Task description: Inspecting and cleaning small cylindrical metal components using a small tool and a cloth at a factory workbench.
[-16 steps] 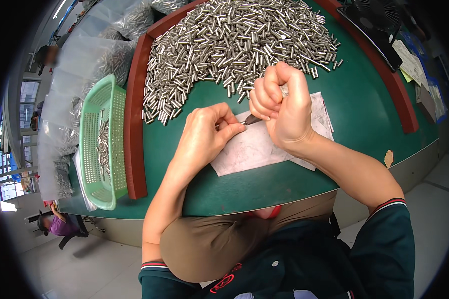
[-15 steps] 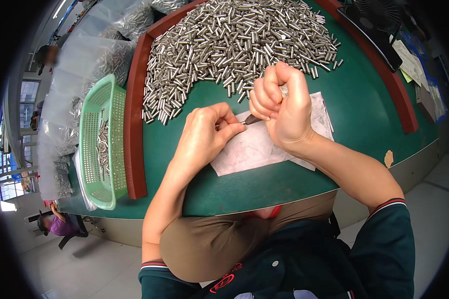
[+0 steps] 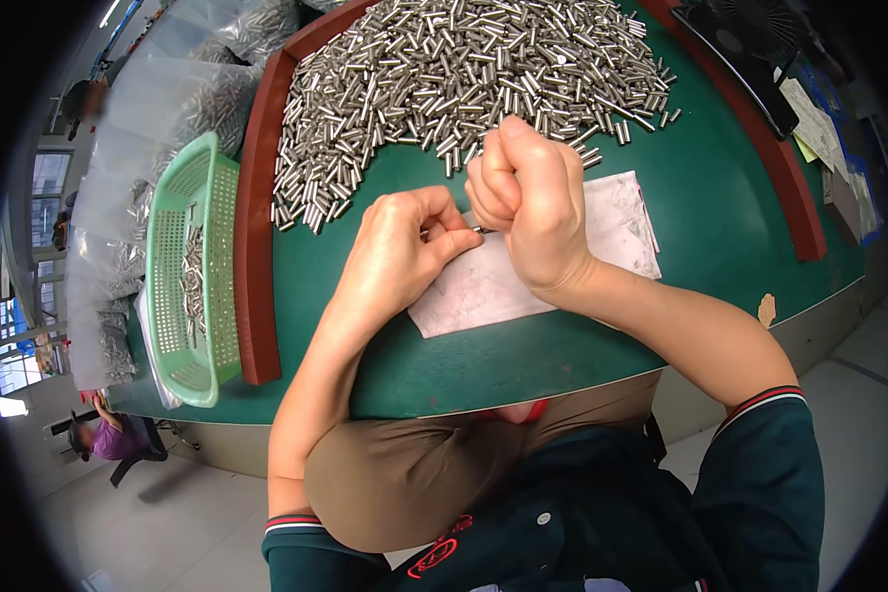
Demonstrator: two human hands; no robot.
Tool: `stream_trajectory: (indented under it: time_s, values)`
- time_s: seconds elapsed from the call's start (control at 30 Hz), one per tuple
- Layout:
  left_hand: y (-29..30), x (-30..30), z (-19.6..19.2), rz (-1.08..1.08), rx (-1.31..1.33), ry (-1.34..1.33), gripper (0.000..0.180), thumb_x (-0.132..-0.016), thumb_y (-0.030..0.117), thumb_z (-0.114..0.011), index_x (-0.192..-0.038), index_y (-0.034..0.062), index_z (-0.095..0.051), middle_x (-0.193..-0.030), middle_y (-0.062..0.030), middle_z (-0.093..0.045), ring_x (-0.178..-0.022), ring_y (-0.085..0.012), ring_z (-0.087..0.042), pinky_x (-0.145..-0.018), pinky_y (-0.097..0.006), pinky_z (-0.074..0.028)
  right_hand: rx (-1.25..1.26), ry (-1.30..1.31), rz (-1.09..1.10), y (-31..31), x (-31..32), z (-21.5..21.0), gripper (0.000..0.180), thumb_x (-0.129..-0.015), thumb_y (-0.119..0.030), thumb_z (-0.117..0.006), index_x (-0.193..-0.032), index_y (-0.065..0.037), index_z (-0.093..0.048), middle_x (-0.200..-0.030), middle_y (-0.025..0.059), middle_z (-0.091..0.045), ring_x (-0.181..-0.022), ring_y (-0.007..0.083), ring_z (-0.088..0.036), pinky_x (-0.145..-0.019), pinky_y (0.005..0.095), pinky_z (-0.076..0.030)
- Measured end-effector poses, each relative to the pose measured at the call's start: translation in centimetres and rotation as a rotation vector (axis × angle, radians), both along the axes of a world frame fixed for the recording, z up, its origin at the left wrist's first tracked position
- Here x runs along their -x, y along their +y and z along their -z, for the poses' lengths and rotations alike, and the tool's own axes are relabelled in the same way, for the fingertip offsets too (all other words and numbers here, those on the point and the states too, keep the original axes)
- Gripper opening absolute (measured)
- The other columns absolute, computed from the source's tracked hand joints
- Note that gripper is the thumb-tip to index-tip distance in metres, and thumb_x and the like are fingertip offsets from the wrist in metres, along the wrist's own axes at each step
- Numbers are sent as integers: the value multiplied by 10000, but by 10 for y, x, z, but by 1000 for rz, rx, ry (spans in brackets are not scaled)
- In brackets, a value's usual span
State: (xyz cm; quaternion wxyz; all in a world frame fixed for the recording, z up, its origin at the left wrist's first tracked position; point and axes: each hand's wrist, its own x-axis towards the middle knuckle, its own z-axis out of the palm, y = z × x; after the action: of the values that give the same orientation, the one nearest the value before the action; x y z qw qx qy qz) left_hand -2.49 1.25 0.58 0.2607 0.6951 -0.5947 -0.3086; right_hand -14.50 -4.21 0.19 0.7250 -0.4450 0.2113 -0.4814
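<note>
My left hand [image 3: 397, 247] is closed in a pinch, thumb against fingers, on a small metal pin [image 3: 481, 230] whose end just shows at the fingertips. My right hand [image 3: 543, 217] is a fist, close against that pin. It wraps round a hand tool that is almost wholly hidden now; its dark tapered tip showed earlier. Both hands are above a smudged whitish cloth or sheet [image 3: 464, 301] lying on the green tabletop [image 3: 414, 370]. Beyond them spreads a large heap of short shiny metal pins [image 3: 464, 69].
Dark red rails [image 3: 259, 296] border the table at left and right. A light green basket [image 3: 168, 335] with some pins stands outside the left rail, near clear plastic bags [image 3: 118, 217] of metal parts. A black fan [image 3: 750, 30] and papers [image 3: 814, 118] are at right; a person sits far left.
My right fist has moved left, closer to the left fingertips, and the tool's dark tip is now hidden. The left hand stays pinched on the pin. The whole view has shifted slightly.
</note>
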Motion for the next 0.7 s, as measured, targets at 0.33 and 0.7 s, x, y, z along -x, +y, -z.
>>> stream_trajectory:
  time_s: [0.33,0.7]
  values:
    - [1,-10,0,-53,45,253,162,-734,117,-640,-712,-22,-559,-614,-43,-554,-550,-107,-495,-520,-237,-402,-124,-123,-152,-7,11,9,426,-886,-309,-273,-506,-117,-244,-419,-16,-217,-386,85,-168,-386,246,-157]
    - [-4,-26,6,-182,-177,1295,185,-864,111,-488,-967,-37,-530,-739,-44,-549,-447,-13,-281,-413,-157,-231,-163,-138,-160,-9,13,7,389,-873,-260,-290,-520,-103,-248,-429,-14,-225,-385,79,-173,-380,241,-163]
